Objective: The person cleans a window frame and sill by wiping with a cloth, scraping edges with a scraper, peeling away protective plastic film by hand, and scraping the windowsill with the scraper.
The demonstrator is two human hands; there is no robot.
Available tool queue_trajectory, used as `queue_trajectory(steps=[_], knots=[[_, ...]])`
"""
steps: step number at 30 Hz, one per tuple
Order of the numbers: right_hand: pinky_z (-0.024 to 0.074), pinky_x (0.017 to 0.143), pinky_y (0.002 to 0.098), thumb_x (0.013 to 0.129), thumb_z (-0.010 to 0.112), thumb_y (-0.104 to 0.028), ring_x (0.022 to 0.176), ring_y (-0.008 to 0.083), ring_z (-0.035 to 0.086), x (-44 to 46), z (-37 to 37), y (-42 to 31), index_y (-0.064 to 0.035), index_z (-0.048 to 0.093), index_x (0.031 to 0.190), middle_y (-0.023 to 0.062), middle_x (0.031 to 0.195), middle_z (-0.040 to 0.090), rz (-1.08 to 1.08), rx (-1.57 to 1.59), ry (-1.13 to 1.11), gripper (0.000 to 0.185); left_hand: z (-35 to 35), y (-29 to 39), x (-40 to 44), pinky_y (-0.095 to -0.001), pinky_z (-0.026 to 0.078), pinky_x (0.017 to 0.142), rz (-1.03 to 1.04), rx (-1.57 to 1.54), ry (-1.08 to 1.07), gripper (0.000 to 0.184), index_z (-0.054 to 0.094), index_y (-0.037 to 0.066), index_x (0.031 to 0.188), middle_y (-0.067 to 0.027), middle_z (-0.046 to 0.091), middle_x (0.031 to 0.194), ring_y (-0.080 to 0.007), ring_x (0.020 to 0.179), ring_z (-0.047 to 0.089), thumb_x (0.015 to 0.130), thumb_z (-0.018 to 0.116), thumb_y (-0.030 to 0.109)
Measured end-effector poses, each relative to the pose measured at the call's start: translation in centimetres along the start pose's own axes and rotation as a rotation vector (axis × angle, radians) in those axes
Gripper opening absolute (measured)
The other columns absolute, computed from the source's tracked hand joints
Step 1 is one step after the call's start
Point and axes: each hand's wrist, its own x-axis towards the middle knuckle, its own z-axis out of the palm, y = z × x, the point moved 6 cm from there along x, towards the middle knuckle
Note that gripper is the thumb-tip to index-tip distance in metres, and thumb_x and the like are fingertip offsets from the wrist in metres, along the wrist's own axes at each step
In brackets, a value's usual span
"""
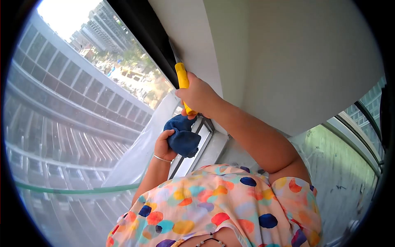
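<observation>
My right hand (198, 95) is closed around the yellow handle of a scraper (181, 76). Its thin metal blade points up and lies along the seam between the black window frame (154, 37) and the pale wall edge (191, 31); whether the tip touches is hard to tell. Just below, my left hand (163, 146) grips a bunched dark blue cloth (183, 138), thumb on top and the other fingers mostly hidden. The cloth's upper part is close under the end of the scraper handle.
Left of me is a large window pane (82, 107), with buildings outside. Translucent plastic sheeting (138, 152) hangs by the frame. A metal window track (193, 150) runs below the cloth. A broad pale wall (288, 61) rises at right, above a greenish, stained panel (335, 164).
</observation>
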Motion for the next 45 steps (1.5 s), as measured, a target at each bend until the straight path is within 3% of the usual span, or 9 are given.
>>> queue_trajectory(steps=[4, 8, 12, 14, 29, 37, 40, 44, 45], knots=[[0.0526, 0.046, 0.0308, 0.084, 0.055, -0.016, 0.056, 0.0196, 0.063, 0.5, 1.4, -0.5, 0.0009, 0.037, 0.123, 0.0115, 0.078, 0.057, -0.339, -0.401, 0.154, 0.046, 1.4, 0.5, -0.4, -0.0446, 0.042, 0.1, 0.096, 0.019, -0.012, 0.053, 0.041, 0.001, 0.129, -0.0174, 0.055, 0.121, -0.032, 0.109, 0.056, 0.078, 0.051, 0.013], [0.052, 0.046, 0.0314, 0.083, 0.056, -0.016, 0.056, 0.021, 0.063, -0.8, 0.3, -2.1, 0.0003, 0.039, 0.122, 0.0126, 0.08, 0.058, -0.015, 0.022, 0.018, 0.046, 1.0, 0.8, -0.2, -0.0446, 0.043, 0.098, 0.042, 0.039, 0.033, 0.053, 0.041, 0.0, 0.128, -0.016, 0.057, 0.117, -0.0313, 0.106, 0.057, 0.077, 0.053, 0.011], [0.0519, 0.045, 0.031, 0.085, 0.054, -0.015, 0.056, 0.02, 0.062, 0.8, 0.9, -2.5, -0.0027, 0.04, 0.119, 0.0112, 0.08, 0.056, -0.213, -0.323, 0.126, 0.039, 3.2, 2.0, -0.6, -0.0409, 0.05, 0.088, 0.265, 0.109, -0.02, 0.048, 0.048, 0.0, 0.122, -0.0149, 0.061, 0.107, -0.0283, 0.096, 0.061, 0.076, 0.054, 0.009], [0.0527, 0.046, 0.0322, 0.085, 0.055, -0.016, 0.056, 0.019, 0.062, -1.3, 0.0, -4.8, -0.0016, 0.04, 0.119, 0.0115, 0.082, 0.055, -0.014, 0.013, -0.012, 0.04, 2.7, 2.4, -0.9, -0.0393, 0.051, 0.086, 0.287, 0.165, -0.012, 0.047, 0.049, 0.0, 0.121, -0.0141, 0.061, 0.106, -0.0271, 0.094, 0.061, 0.075, 0.055, 0.008], [0.0563, 0.058, 0.0336, 0.089, 0.052, -0.022, 0.065, 0.0208, 0.065, -3.4, -0.7, -9.8, -0.0006, 0.044, 0.111, 0.0131, 0.085, 0.056, -0.029, -0.022, -0.04, 0.032, 11.8, 12.2, -7.0, -0.0314, 0.049, 0.082, 1.204, 0.417, 0.088, 0.043, 0.043, 0.004, 0.12, -0.0084, 0.055, 0.103, -0.0184, 0.092, 0.057, 0.081, 0.058, -0.002], [0.0563, 0.059, 0.0332, 0.088, 0.052, -0.02, 0.065, 0.0205, 0.065, -3.2, -0.2, -11.2, 0.001, 0.042, 0.114, 0.0133, 0.088, 0.056, 0.003, -0.033, -0.049, 0.035, 15.3, 16.5, -8.9, -0.0296, 0.049, 0.081, 1.376, 0.412, 0.076, 0.042, 0.045, 0.004, 0.118, -0.0071, 0.055, 0.101, -0.0165, 0.091, 0.056, 0.08, 0.06, -0.004], [0.0556, 0.057, 0.0333, 0.086, 0.053, -0.018, 0.061, 0.0205, 0.064, -3.3, 0.7, -8.3, 0.0009, 0.041, 0.115, 0.013, 0.086, 0.055, -0.09, -0.271, -0.033, 0.036, 18.3, 19.7, -9.9, -0.0289, 0.048, 0.079, 1.656, 0.592, 0.103, 0.037, 0.047, 0.002, 0.115, -0.0063, 0.055, 0.1, -0.0151, 0.089, 0.055, 0.081, 0.061, -0.001], [0.0466, 0.043, 0.029, 0.086, 0.054, -0.016, 0.049, 0.0152, 0.054, -5.2, 0.2, -1.6, -0.0029, 0.033, 0.136, 0.0093, 0.079, 0.052, -0.007, -0.028, -0.26, 0.055, 26.4, 22.8, -12.7, -0.0324, 0.047, 0.083, 2.274, 1.357, 0.599, 0.035, 0.054, 0.003, 0.107, -0.009, 0.059, 0.103, -0.0231, 0.095, 0.059, 0.074, 0.067, 0.008], [0.0469, 0.044, 0.0281, 0.086, 0.056, -0.016, 0.049, 0.014, 0.053, -5.2, 0.2, 1.0, -0.0028, 0.034, 0.134, 0.0089, 0.079, 0.052, 0.009, -0.007, -0.251, 0.055, 28.8, 23.4, -12.0, -0.0328, 0.046, 0.085, 2.397, 1.602, 0.564, 0.033, 0.055, 0.005, 0.104, -0.0084, 0.059, 0.105, -0.0244, 0.098, 0.059, 0.074, 0.066, 0.007]])
